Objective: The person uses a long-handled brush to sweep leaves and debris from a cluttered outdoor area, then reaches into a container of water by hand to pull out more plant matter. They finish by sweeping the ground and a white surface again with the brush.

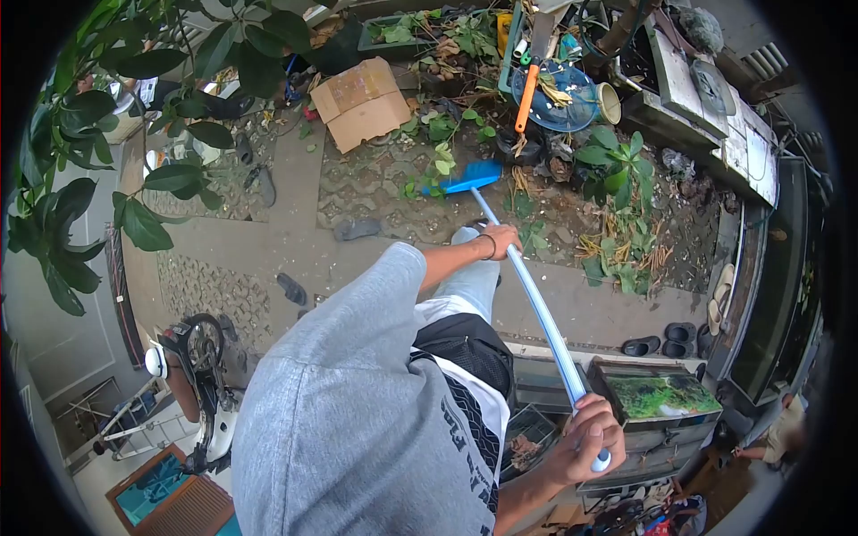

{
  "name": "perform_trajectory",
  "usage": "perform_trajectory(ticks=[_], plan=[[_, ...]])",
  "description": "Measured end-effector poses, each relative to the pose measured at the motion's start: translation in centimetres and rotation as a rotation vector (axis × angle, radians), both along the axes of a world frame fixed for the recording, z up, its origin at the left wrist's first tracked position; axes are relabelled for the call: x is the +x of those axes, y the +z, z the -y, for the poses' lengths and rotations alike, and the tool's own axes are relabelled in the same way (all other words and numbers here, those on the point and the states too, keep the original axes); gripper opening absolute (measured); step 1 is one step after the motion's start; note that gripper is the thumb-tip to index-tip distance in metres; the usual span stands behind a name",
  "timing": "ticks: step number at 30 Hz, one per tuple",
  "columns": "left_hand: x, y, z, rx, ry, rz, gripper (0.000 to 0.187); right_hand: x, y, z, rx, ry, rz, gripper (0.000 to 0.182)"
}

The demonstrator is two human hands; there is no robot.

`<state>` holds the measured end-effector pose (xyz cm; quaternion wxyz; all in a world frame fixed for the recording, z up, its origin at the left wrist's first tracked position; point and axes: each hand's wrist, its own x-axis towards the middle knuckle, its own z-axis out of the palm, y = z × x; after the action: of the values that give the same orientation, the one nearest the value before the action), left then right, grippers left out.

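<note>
A long blue-and-white broom [545, 326] slants from the lower right up to its blue head [472, 178], which rests on the paved ground beside leafy cuttings. My left hand [502, 241] is closed around the lower part of the handle, near the head. Higher up, my right hand [585, 441] grips the handle close to its rounded end, which sticks out below the fist. Green leaves [444, 158] lie just past the broom head. The bristles cannot be made out clearly.
A flattened cardboard box [360, 103] lies beyond the broom. Farther right are an orange-handled tool [528, 98], a blue basket [563, 96] and plant debris [617, 250]. Sandals [661, 344] and a fish tank [657, 393] stand at right; a motorbike [210, 393] at left. Branches hang upper left.
</note>
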<state>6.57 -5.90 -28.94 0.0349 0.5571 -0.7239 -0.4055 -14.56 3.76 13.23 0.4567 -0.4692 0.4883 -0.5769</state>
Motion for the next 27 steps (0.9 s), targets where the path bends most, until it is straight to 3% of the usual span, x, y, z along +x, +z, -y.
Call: perform_trajectory(ticks=[4,6,8,10,11,13,15,18,19,21,22,25,27], plan=[[-8.0,0.5,-0.8,-0.031,-0.237,-0.147,0.021,0.9,4.1,-3.9,-0.027,-0.063,-0.177,0.031],[-11.7,2.2,-0.6,-0.058,-0.250,-0.204,0.028,0.4,5.8,-5.1,-0.069,-0.189,-0.280,0.029],[-13.5,7.0,0.2,-0.050,-0.333,-0.197,0.030,-0.4,8.2,-4.1,-0.313,-0.032,-0.121,0.034],[-14.0,10.1,0.4,-0.034,-0.420,-0.193,0.031,-2.6,9.8,-5.1,-0.387,0.040,-0.027,0.031],[-13.6,11.0,0.4,-0.039,-0.423,-0.221,0.031,-4.1,11.3,-5.1,-0.348,0.200,-0.006,0.027],[-12.1,12.6,0.3,-0.050,-0.433,-0.250,0.030,-4.7,11.4,-5.7,-0.409,0.168,0.091,0.023],[-8.6,13.7,0.2,-0.058,-0.466,-0.118,0.029,-3.8,10.9,-5.8,-0.392,0.128,0.115,0.022],[-2.8,11.1,0.3,-0.014,-0.380,-0.036,0.026,-3.5,7.8,-5.5,-0.246,0.134,0.064,0.027],[-1.1,8.9,0.3,-0.016,-0.332,0.012,0.025,-4.4,5.9,-5.0,-0.193,0.263,0.056,0.026],[1.3,4.6,0.8,0.075,-0.180,0.102,0.024,-2.0,3.1,-3.9,-0.123,0.104,0.076,0.025],[1.3,3.0,1.0,0.076,-0.173,0.093,0.024,-1.4,1.8,-4.0,-0.057,0.141,0.048,0.022],[-1.4,0.7,2.6,0.127,-0.410,0.225,0.026,0.6,0.3,-5.5,-0.057,-0.081,0.004,0.026],[-5.9,2.1,2.5,0.124,-0.454,0.202,0.024,0.4,2.2,-6.0,-0.058,-0.075,-0.120,0.027]])
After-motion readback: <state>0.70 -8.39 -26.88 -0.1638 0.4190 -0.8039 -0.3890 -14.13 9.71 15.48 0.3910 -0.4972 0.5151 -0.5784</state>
